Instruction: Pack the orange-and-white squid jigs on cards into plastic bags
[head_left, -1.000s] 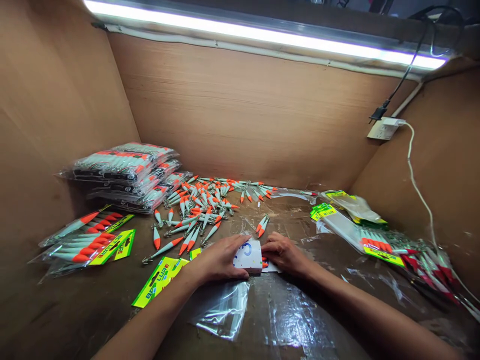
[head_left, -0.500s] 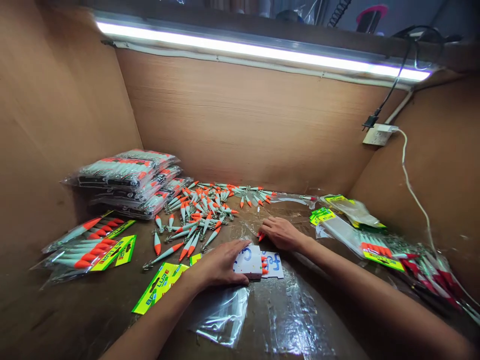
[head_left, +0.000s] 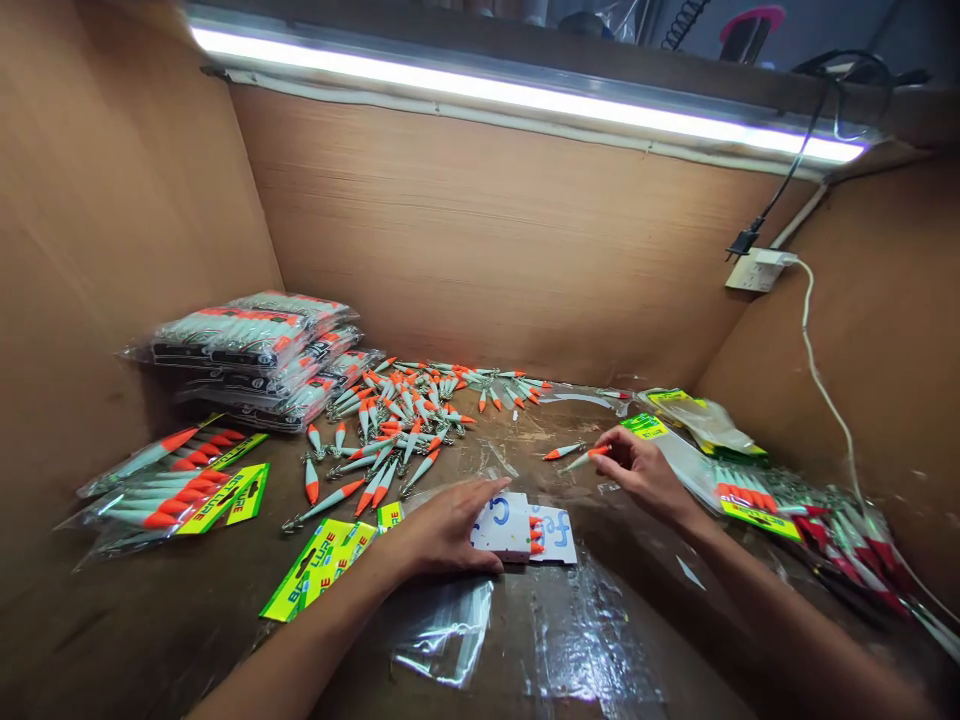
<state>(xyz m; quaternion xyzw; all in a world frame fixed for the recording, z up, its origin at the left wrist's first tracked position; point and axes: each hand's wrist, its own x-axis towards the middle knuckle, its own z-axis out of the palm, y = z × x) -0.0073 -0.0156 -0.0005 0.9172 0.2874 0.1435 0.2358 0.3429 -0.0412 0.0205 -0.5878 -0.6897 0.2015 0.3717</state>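
My left hand (head_left: 457,530) is wrapped round a small white cardboard sleeve (head_left: 501,525) with blue writing, resting on the table. Orange lure tips (head_left: 535,535) stick out of its right end, over a white card flap (head_left: 559,535) that also has blue writing. To the right, my right hand (head_left: 637,465) pinches the orange end of a pale squid jig (head_left: 585,459). Just left of that jig, another orange-tipped squid jig (head_left: 562,452) lies on the table. Clear plastic bags (head_left: 450,630) lie below my left hand, and yellow-green header cards (head_left: 319,570) lie left of it.
Many loose orange-and-pale squid jigs (head_left: 397,420) are heaped at the back. Stacked bagged packs (head_left: 247,350) stand on the left, with filled header-card packs (head_left: 172,490) before them. Bags with yellow headers (head_left: 697,425) and red-tipped jigs (head_left: 862,550) lie right. A white cable (head_left: 814,350) hangs there.
My right hand has moved right, away from the sleeve, with a squid jig between its fingers. Another jig now shows on the table beside it. My left hand stays at the sleeve.
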